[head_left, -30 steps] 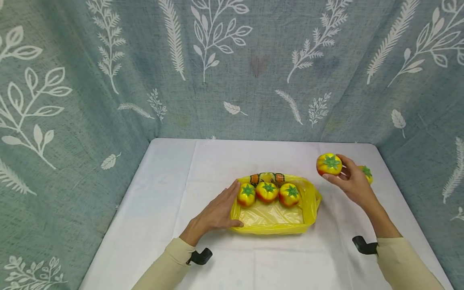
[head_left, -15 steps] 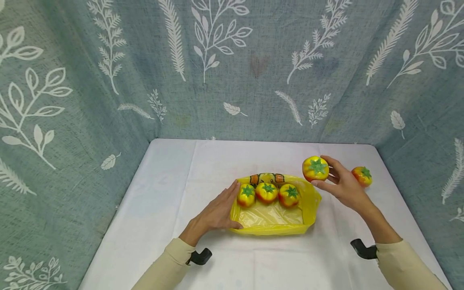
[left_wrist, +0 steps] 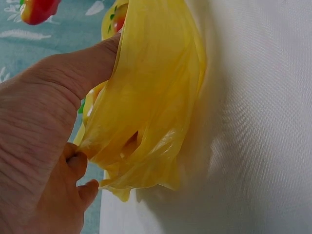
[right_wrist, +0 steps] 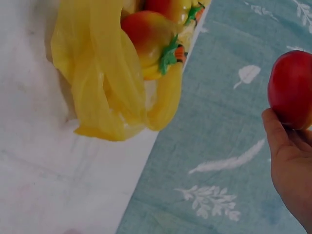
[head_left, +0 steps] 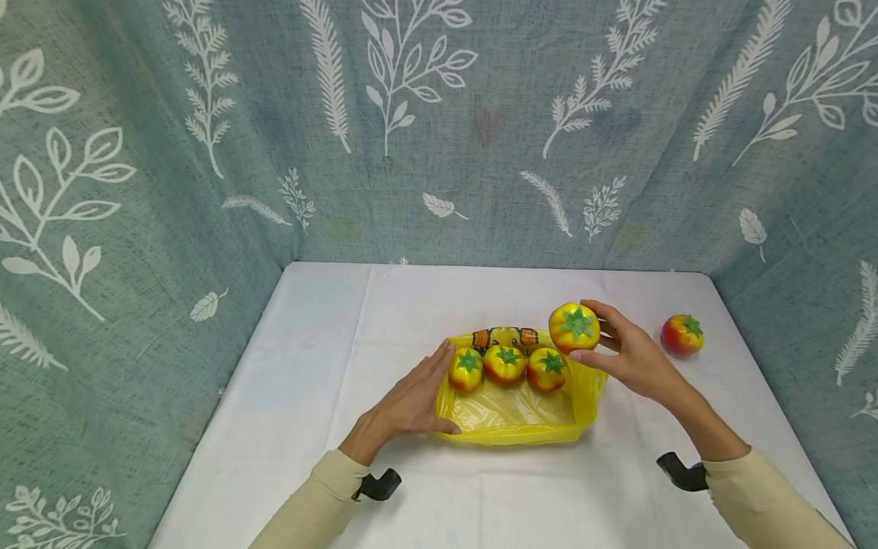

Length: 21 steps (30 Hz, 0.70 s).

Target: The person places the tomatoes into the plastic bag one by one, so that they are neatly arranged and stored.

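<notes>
In the head view, a yellow plastic bag [head_left: 514,436] lies wide-mouthed on the white table. Inside it, along the back, sit a left yellow-and-red tomato-like fruit [head_left: 466,371], a middle fruit [head_left: 505,366] and a right fruit [head_left: 546,370], each with a green star-shaped top. My left hand [head_left: 410,396] holds the bag's left side; in the left wrist view the thumb [left_wrist: 100,61] passes behind the plastic. My right hand [head_left: 634,354] grips another tomato-like fruit [head_left: 575,328] above the bag's back right corner. Its red underside shows in the right wrist view.
One more tomato-like fruit [head_left: 682,335] stands on the right of the white table [head_left: 295,381]. A blue-green curtain [head_left: 480,206] with white leaf patterns hangs behind and at both sides. A printed orange-and-black pattern [head_left: 506,337] marks the bag's back rim.
My right hand has carried the fruit leftward and slightly nearer, from beyond the bag's right side to over its back right corner. The lone fruit is now fully uncovered. My left hand stays put.
</notes>
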Available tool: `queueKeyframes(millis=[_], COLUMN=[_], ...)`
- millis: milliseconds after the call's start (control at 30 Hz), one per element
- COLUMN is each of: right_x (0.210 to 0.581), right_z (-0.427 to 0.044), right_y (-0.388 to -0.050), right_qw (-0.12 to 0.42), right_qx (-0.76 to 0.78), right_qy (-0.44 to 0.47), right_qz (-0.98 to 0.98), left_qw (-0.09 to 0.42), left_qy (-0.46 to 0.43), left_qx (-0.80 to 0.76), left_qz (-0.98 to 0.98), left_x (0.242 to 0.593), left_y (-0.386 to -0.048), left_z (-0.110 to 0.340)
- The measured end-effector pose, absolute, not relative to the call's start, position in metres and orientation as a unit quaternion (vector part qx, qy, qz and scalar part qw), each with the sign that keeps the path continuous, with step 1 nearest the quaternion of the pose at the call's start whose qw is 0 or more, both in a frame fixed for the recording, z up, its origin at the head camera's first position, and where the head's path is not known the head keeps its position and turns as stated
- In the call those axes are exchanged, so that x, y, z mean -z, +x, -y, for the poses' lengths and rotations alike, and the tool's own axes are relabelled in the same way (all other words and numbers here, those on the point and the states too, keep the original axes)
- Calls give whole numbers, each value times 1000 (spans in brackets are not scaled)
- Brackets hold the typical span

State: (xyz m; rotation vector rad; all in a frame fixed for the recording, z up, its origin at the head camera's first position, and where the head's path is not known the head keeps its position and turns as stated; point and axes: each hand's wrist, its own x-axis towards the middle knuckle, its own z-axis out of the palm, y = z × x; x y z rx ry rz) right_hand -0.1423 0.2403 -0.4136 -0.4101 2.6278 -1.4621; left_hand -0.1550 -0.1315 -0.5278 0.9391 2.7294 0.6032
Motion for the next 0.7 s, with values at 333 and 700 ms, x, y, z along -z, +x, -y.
queueKeyframes(millis=[333,700], right_x=[420,430], right_z=[-221,-191], right_y=[-143,-144], right_qw=[83,134], right_qx=[474,482], right_qy=[-185,-237], right_qz=[-857,-833], left_qw=[99,96], left_qy=[317,321], left_qx=[-208,-205], left_qz=[-920,-920], left_x=[528,527], left_y=[-155,-155], left_z=[131,131])
